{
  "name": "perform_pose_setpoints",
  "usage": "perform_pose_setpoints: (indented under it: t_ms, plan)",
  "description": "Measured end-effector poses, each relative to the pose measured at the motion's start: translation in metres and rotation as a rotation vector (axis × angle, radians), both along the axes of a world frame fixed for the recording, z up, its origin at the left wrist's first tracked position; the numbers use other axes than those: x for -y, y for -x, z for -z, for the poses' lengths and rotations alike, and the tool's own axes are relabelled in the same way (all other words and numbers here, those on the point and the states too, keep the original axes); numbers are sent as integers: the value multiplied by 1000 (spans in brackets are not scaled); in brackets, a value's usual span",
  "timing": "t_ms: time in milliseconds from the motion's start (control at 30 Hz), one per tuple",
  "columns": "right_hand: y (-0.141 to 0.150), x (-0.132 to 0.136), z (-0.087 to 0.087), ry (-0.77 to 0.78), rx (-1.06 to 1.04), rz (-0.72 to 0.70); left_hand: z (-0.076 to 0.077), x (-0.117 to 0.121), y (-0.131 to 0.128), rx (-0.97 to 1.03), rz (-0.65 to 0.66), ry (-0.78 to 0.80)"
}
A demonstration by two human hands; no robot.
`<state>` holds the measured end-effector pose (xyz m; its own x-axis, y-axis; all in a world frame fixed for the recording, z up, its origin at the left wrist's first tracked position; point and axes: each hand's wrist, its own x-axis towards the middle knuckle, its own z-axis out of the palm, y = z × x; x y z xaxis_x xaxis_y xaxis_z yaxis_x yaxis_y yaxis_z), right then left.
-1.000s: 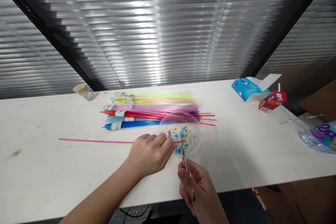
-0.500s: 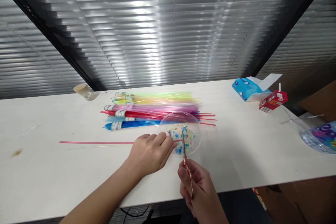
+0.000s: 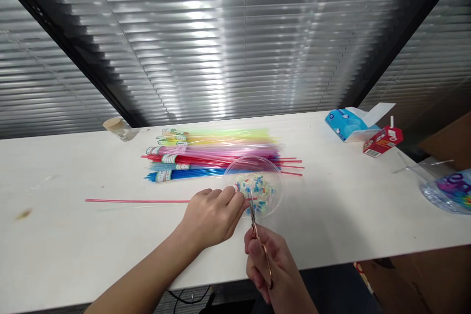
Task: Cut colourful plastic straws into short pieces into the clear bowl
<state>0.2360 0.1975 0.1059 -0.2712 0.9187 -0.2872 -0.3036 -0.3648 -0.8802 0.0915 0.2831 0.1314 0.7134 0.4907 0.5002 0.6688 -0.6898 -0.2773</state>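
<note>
A long thin pink straw (image 3: 140,201) runs through the closed fingers of my left hand (image 3: 215,213), its short end sticking out to the right above the bowl. My right hand (image 3: 272,262) grips a pair of copper-handled scissors (image 3: 253,228). The scissor blades point away from me and lie at the straw's short end, just right of my left fingertips. Beneath them sits a clear round bowl (image 3: 280,191) with many small cut pieces (image 3: 263,186) in blue, pale yellow and some red. My left fingers partly cover the bowl's near-left side.
Bundles of coloured straws (image 3: 206,157) with paper bands lie behind the bowl. A corked jar (image 3: 119,128) lies at the back left. At the right are a blue box (image 3: 348,125), a red carton (image 3: 382,142) and a clear plastic bottle (image 3: 447,191).
The scissors and my right hand have shifted slightly left, nearer my left fingertips. The straw's long end has slid a little to the right.
</note>
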Motion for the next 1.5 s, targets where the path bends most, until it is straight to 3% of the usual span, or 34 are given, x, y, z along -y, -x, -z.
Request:
perform_pose_setpoints:
  t_ms: [567, 900, 1333, 1500]
  plan:
    - [4, -1, 5, 45, -41, 54, -1, 2, -2, 0, -1, -8]
    - [4, -1, 5, 59, -87, 84, 2, -1, 2, 110, 104, 31]
    - [5, 1, 9, 59, -29, 111, 3, -1, 5, 116, 116, 85]
    - [-2, 1, -1, 31, 20, 260, 1, 0, 4, 128, 159, 97]
